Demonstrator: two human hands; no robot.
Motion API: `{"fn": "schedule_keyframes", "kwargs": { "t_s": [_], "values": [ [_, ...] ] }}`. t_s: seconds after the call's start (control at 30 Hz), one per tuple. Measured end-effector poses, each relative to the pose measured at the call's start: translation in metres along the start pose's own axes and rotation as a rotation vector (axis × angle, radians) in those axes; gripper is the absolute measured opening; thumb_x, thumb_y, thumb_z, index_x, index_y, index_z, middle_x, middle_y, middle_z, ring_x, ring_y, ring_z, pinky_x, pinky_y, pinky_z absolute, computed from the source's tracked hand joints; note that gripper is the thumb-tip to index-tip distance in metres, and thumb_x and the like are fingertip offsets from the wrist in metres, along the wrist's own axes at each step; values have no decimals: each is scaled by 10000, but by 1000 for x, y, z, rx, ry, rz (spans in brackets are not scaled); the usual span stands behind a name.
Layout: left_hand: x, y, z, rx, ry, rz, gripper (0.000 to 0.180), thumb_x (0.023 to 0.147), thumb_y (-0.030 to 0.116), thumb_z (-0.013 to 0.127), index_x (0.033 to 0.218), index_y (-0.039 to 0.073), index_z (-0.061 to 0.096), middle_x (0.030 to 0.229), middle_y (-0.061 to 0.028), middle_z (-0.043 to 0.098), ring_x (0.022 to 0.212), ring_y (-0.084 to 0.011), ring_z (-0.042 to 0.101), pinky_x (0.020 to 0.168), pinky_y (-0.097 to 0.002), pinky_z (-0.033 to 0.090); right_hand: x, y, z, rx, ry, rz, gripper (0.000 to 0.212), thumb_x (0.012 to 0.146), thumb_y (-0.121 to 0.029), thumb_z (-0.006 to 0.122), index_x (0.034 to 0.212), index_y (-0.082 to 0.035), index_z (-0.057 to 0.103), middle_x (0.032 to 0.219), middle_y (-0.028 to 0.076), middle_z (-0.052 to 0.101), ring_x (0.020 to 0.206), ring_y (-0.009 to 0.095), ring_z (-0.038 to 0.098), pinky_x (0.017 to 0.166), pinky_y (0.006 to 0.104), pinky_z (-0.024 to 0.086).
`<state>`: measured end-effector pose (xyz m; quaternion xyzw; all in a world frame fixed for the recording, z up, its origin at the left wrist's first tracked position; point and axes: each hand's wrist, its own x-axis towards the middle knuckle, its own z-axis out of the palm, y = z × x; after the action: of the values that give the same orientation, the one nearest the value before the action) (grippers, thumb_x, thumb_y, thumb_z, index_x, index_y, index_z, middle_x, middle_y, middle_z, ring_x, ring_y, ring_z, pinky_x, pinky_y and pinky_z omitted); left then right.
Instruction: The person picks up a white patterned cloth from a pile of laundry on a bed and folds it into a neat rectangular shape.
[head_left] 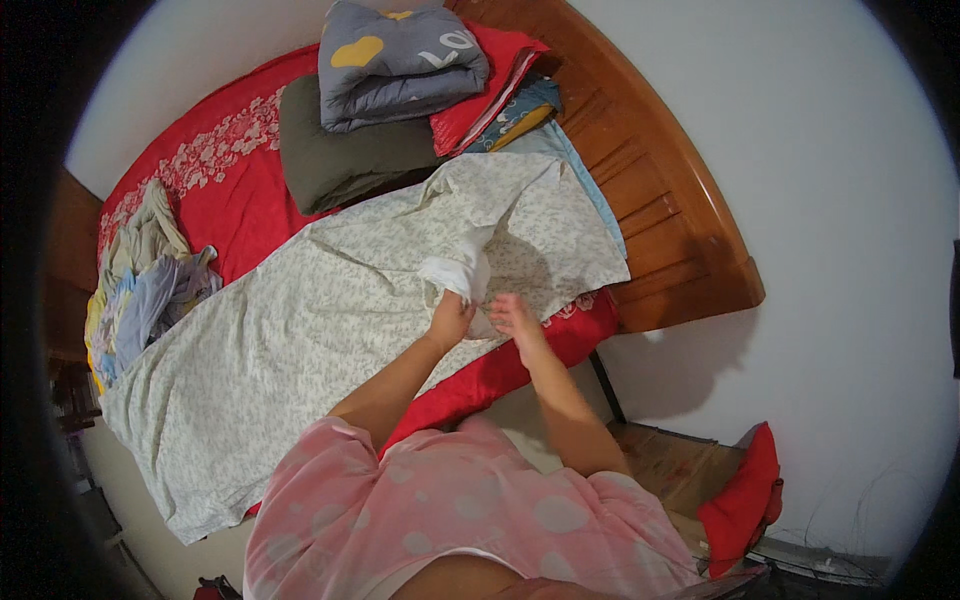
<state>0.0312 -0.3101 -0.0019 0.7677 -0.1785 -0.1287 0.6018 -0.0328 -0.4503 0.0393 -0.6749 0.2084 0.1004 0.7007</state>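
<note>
Over the near side of the bed lies a white sheet with a grey leaf pattern (330,320). My left hand (452,320) is closed on a bunched white cloth (458,272), held just above the sheet. Its kind cannot be made out; part of it is hidden behind my fingers. To the right, my right hand (512,316) has its fingers apart, close to the cloth's lower edge, and holds nothing that I can see.
A grey folded quilt (400,70), a dark green folded quilt (350,150) and a red pillow (490,85) are stacked near the wooden headboard (650,200). Crumpled clothes (150,290) lie at the left end. A red cloth (740,500) is at the lower right.
</note>
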Motion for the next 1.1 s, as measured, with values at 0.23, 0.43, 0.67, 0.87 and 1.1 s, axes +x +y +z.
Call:
{"fn": "schedule_keyframes", "kwargs": {
  "t_s": [0.23,0.43,0.67,0.87,1.1],
  "values": [
    [-11,24,12,364,-447,576,471,685,21,558,1140,104,474,1217,-173,376,1055,-335,420,866,-388,368,15,-10,-46,223,30,206,558,789,-228,541,1258,-44,301,1114,130,451,938,230,490,745,302,439],
    [22,11,13,80,-274,6,216,814,130,515,1011,56,563,1017,-127,544,952,-233,508,802,-319,411,34,6,-70,318,160,174,484,719,-22,493,1187,31,381,1040,131,518,880,209,522,748,284,420],
    [107,-54,30,-1,-33,-168,251,819,143,511,1040,25,503,892,-70,570,814,-153,529,725,-264,423,69,-16,-151,279,362,196,574,734,-233,599,1198,27,384,1060,143,514,905,200,505,720,302,416],
    [175,-71,79,-289,134,-682,472,765,234,572,1158,61,376,976,-82,524,863,-159,491,697,-326,420,113,-5,-291,-114,555,54,355,791,-104,496,1131,-4,471,904,135,551,798,229,521,709,337,422],
    [223,-131,132,-341,380,-929,824,692,289,660,1297,79,142,1206,-143,396,1072,-264,415,803,-381,394,153,52,-361,-950,530,-247,213,748,-57,514,958,-23,518,984,145,488,917,294,480,789,383,397]
  ]
}}
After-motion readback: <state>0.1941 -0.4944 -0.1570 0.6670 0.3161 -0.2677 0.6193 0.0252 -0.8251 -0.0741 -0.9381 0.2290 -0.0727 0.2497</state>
